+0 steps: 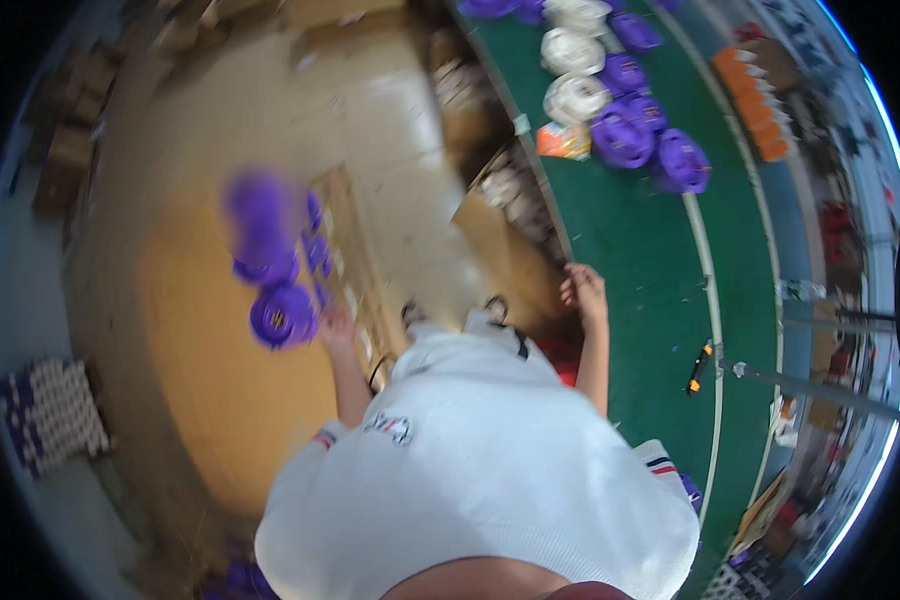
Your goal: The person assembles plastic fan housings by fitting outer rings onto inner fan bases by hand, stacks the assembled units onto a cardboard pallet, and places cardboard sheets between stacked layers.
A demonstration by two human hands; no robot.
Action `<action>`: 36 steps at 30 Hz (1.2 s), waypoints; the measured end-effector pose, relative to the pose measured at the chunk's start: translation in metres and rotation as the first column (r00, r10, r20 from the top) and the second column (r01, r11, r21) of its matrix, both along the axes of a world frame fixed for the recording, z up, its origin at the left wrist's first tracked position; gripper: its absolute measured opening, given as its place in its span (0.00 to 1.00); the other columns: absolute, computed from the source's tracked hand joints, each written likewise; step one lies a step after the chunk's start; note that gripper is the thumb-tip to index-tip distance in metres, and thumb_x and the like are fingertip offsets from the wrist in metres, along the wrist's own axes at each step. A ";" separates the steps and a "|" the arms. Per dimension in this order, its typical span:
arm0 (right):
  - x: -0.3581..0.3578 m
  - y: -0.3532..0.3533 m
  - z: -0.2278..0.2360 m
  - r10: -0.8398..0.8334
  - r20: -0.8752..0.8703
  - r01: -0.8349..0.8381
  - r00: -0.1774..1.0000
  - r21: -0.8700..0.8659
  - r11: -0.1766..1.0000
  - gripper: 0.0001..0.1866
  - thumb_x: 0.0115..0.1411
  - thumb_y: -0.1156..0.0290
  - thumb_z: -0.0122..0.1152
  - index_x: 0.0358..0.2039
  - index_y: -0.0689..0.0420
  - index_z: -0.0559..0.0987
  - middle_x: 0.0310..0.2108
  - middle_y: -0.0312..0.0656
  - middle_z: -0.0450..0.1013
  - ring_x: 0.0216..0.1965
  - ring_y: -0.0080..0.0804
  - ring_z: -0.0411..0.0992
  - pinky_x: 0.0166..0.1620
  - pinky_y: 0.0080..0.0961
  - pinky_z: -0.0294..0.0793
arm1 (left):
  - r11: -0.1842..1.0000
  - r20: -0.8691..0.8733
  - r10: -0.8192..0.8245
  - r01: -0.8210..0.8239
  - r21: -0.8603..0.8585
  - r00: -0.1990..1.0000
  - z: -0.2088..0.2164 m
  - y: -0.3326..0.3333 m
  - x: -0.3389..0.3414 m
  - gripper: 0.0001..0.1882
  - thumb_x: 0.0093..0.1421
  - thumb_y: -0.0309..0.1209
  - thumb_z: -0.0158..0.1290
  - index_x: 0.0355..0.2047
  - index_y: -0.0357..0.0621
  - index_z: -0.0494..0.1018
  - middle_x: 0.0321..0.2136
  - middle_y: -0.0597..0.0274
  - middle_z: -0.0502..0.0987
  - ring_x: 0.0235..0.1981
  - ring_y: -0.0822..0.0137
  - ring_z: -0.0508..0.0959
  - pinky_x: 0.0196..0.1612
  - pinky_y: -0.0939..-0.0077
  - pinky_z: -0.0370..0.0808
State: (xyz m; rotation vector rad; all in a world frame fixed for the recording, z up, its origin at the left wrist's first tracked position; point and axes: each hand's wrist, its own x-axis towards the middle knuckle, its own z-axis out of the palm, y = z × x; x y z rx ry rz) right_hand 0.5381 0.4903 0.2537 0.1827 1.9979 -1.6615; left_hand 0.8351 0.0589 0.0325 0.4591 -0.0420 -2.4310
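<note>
My left hand (338, 322) is low on the left, blurred, beside a purple round plastic piece (283, 316) with an open middle. Whether its fingers touch that piece I cannot tell. Just beyond is a smeared purple shape (260, 210), too blurred to name, with smaller purple pieces (316, 250) beside it. My right hand (585, 288) hangs at the near edge of the green table (650, 290), fingers loosely bent and apart, with nothing seen in them.
Purple round pieces (624, 132) and white ones (576, 98) crowd the table's far end, near an orange packet (564, 141). A yellow-and-black cutter (700, 368) lies on the right. An open cardboard box (510, 240) stands against the table; stacked white rolls (55, 415) are far left.
</note>
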 end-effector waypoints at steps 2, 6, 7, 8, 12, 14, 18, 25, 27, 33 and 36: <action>-0.004 0.037 -0.013 -0.139 -0.017 0.140 0.990 0.010 0.990 0.13 0.61 0.65 0.43 0.37 0.59 0.73 0.18 0.36 0.70 0.16 0.19 0.67 0.18 0.14 0.65 | 0.908 0.702 0.137 -0.371 0.192 0.699 0.048 0.030 -0.067 0.08 0.53 0.26 0.36 0.26 0.42 0.66 0.25 0.60 0.73 0.30 0.65 0.75 0.34 0.71 0.75; -0.006 0.063 -0.009 -0.201 0.013 0.201 0.980 0.002 0.980 0.13 0.60 0.66 0.41 0.37 0.59 0.73 0.19 0.37 0.71 0.16 0.19 0.68 0.19 0.15 0.67 | 0.948 0.621 0.049 -0.232 0.217 0.783 0.038 0.038 -0.112 0.11 0.52 0.25 0.36 0.34 0.42 0.66 0.38 0.57 0.73 0.42 0.58 0.73 0.43 0.63 0.73; -0.004 0.071 -0.013 -0.200 0.021 0.200 0.980 0.005 0.980 0.14 0.60 0.66 0.41 0.37 0.59 0.73 0.20 0.37 0.71 0.17 0.19 0.68 0.20 0.15 0.67 | 0.957 0.551 -0.013 -0.150 0.249 0.835 0.041 0.044 -0.133 0.12 0.51 0.25 0.36 0.34 0.43 0.66 0.39 0.57 0.72 0.39 0.58 0.74 0.43 0.62 0.73; -0.002 0.078 -0.018 -0.201 0.035 0.200 0.979 0.022 0.980 0.14 0.60 0.65 0.41 0.37 0.59 0.73 0.20 0.37 0.72 0.17 0.19 0.68 0.20 0.15 0.68 | 0.968 0.595 -0.061 -0.097 0.230 0.801 0.042 0.056 -0.157 0.11 0.52 0.24 0.38 0.35 0.44 0.66 0.39 0.58 0.71 0.39 0.58 0.74 0.43 0.62 0.73; 0.010 0.108 -0.043 -0.230 0.154 0.210 0.961 0.133 0.969 0.20 0.61 0.57 0.41 0.30 0.62 0.74 0.17 0.40 0.72 0.15 0.23 0.69 0.19 0.16 0.68 | 0.954 0.552 -0.300 0.240 0.180 0.778 0.076 0.117 -0.244 0.10 0.55 0.24 0.42 0.37 0.45 0.67 0.37 0.61 0.71 0.43 0.59 0.71 0.47 0.61 0.71; 0.021 0.125 -0.070 -0.323 0.140 0.300 0.936 0.162 0.940 0.28 0.61 0.50 0.39 0.19 0.62 0.75 0.13 0.42 0.72 0.10 0.28 0.68 0.16 0.19 0.68 | 0.909 0.527 -0.409 0.381 0.166 0.745 0.082 0.139 -0.279 0.12 0.56 0.27 0.43 0.41 0.46 0.66 0.41 0.61 0.69 0.46 0.58 0.69 0.51 0.59 0.67; 0.025 0.121 -0.061 -0.408 -0.266 0.480 0.873 0.319 0.817 0.34 0.61 0.50 0.36 0.09 0.63 0.72 0.05 0.42 0.65 0.06 0.28 0.65 0.11 0.22 0.64 | 0.761 0.483 -0.574 0.648 0.017 0.661 0.135 0.183 -0.318 0.16 0.57 0.28 0.45 0.46 0.44 0.63 0.43 0.61 0.69 0.46 0.58 0.70 0.50 0.64 0.69; 0.005 0.122 -0.038 -0.506 0.046 0.442 0.861 0.424 0.790 0.37 0.60 0.46 0.30 0.11 0.62 0.75 0.08 0.41 0.69 0.09 0.26 0.68 0.14 0.21 0.67 | 0.620 0.685 -0.599 0.781 0.070 0.414 0.118 0.191 -0.282 0.14 0.57 0.27 0.43 0.45 0.44 0.64 0.43 0.60 0.70 0.45 0.58 0.71 0.47 0.67 0.70; 0.000 0.122 -0.032 -0.517 0.094 0.431 0.851 0.437 0.789 0.38 0.60 0.45 0.27 0.11 0.61 0.75 0.08 0.40 0.69 0.09 0.26 0.68 0.15 0.21 0.67 | 0.628 0.795 -0.540 0.761 0.160 0.279 0.098 0.185 -0.244 0.14 0.58 0.28 0.42 0.45 0.43 0.64 0.41 0.60 0.71 0.44 0.59 0.72 0.46 0.68 0.71; 0.007 0.125 -0.033 -0.550 0.213 0.411 0.808 0.466 0.784 0.41 0.59 0.44 0.22 0.12 0.61 0.77 0.09 0.40 0.69 0.10 0.26 0.68 0.17 0.21 0.68 | 0.622 0.871 -0.491 0.696 0.358 -0.009 0.061 0.129 -0.130 0.19 0.60 0.35 0.39 0.51 0.45 0.59 0.42 0.60 0.70 0.41 0.58 0.73 0.44 0.67 0.71; 0.006 0.121 -0.032 -0.558 0.227 0.410 0.798 0.473 0.780 0.41 0.59 0.45 0.21 0.13 0.62 0.77 0.09 0.41 0.69 0.10 0.27 0.67 0.17 0.21 0.68 | 0.717 0.880 -0.475 0.587 0.375 0.019 0.055 0.105 -0.116 0.15 0.60 0.35 0.40 0.45 0.47 0.63 0.35 0.63 0.72 0.37 0.60 0.74 0.42 0.66 0.72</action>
